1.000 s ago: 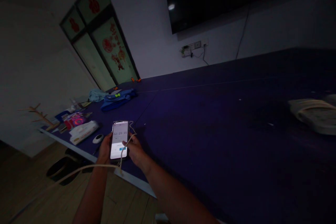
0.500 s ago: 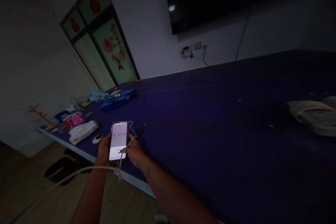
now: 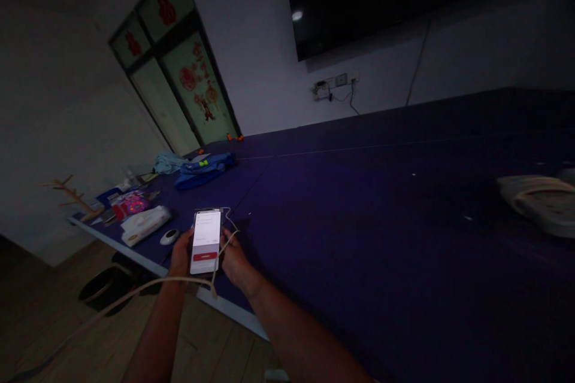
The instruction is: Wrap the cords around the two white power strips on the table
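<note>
A smartphone (image 3: 206, 239) with a lit screen is held upright between both hands, over the near edge of the purple-blue table (image 3: 341, 239). On its screen a white page shows a red button low down; the writing is too small to read. My left hand (image 3: 180, 254) grips the phone's left side. Around its right side closes my right hand (image 3: 234, 257), the thumb off the screen's middle. A pale cable (image 3: 157, 280) runs from the lower left to the phone and loops past its right edge. Left of the phone lies a small white oval device (image 3: 169, 237).
A white packet (image 3: 146, 224), a pink package (image 3: 135, 202), blue clothing (image 3: 204, 170) and a wooden stand (image 3: 74, 194) occupy the table's left end. A beige slipper-like object (image 3: 536, 200) lies far right. Below stands a dark bin (image 3: 105, 287). A screen (image 3: 381, 6) hangs on the wall.
The phone's display has switched from a timer reading to a white page with a red button. My right thumb has lifted from the lower screen. The view has shifted slightly.
</note>
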Action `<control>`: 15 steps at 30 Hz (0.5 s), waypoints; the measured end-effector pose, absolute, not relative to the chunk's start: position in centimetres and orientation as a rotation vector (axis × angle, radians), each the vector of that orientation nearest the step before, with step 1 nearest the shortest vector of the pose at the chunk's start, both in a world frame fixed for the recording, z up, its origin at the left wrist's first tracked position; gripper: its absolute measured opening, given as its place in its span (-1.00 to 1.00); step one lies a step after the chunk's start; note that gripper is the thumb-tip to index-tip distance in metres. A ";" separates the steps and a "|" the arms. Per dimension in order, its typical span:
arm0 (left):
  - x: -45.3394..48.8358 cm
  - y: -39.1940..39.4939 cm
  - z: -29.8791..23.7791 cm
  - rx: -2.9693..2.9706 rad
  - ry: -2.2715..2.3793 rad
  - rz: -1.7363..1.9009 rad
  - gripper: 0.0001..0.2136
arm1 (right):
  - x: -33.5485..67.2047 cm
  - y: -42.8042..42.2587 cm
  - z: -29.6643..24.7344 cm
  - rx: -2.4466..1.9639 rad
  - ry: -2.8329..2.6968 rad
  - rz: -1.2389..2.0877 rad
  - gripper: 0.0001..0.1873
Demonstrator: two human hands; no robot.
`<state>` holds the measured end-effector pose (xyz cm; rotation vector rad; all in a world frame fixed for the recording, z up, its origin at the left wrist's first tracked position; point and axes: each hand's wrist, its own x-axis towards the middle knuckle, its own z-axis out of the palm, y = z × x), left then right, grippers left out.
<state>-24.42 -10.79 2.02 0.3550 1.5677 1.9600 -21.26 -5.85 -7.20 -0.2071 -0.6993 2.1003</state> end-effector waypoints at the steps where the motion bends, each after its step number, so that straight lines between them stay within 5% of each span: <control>1: -24.5 -10.8 1.9 0.373 1.576 1.969 -0.83 | -21.3 -5.8 -7.2 -0.211 -0.680 2.108 -0.69; 15: -26.7 -10.0 0.7 0.385 1.650 1.872 -0.83 | -21.3 -5.8 -7.9 -0.247 -0.716 2.082 -0.63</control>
